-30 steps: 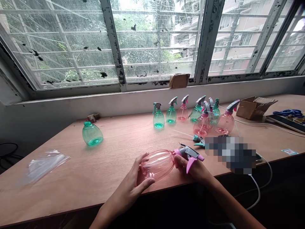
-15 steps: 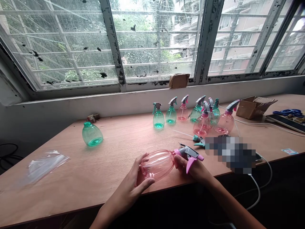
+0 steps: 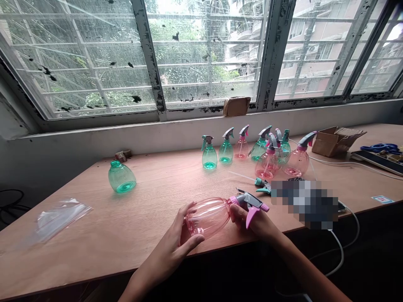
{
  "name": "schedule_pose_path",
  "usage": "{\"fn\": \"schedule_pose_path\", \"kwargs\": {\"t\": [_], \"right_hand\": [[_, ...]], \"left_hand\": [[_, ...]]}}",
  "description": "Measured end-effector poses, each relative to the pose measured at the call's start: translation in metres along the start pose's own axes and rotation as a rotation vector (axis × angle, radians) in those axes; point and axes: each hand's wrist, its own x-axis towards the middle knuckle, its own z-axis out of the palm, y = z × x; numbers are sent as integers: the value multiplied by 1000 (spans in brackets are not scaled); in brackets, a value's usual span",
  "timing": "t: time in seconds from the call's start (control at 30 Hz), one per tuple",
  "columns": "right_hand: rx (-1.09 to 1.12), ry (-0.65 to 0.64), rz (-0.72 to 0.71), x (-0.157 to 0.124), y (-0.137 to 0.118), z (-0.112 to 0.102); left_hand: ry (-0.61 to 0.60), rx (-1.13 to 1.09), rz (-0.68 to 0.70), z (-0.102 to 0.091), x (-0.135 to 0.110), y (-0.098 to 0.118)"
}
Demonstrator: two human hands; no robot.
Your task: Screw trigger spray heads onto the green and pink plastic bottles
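A clear pink spray bottle [image 3: 209, 216] lies on its side between my hands, just above the table's front edge. My left hand [image 3: 178, 237] wraps round the bottle's base, thumb below and fingers on the far side. At the neck, my right hand [image 3: 241, 216] grips the pink collar with its fingers. The grey and pink trigger head [image 3: 252, 203] sits on the neck and points right, over the right wrist. Beyond it, a loose teal spray head [image 3: 262, 184] with a thin tube lies on the table. A headless green bottle [image 3: 122, 178] stands at the left.
Several green and pink spray bottles [image 3: 226, 152] stand along the back. A cardboard box [image 3: 333, 142], blue scissors [image 3: 380, 147] and a white cable [image 3: 359, 162] are at the right. A plastic bag [image 3: 61, 218] lies at the left of the wooden table [image 3: 151, 222].
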Motion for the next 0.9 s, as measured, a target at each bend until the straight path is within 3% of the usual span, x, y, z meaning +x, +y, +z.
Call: {"fn": "schedule_pose_path", "kwargs": {"t": [0.9], "right_hand": [[-12,-1,31,1,-5,0]], "left_hand": [[12,13,-9,1,0,2]]}}
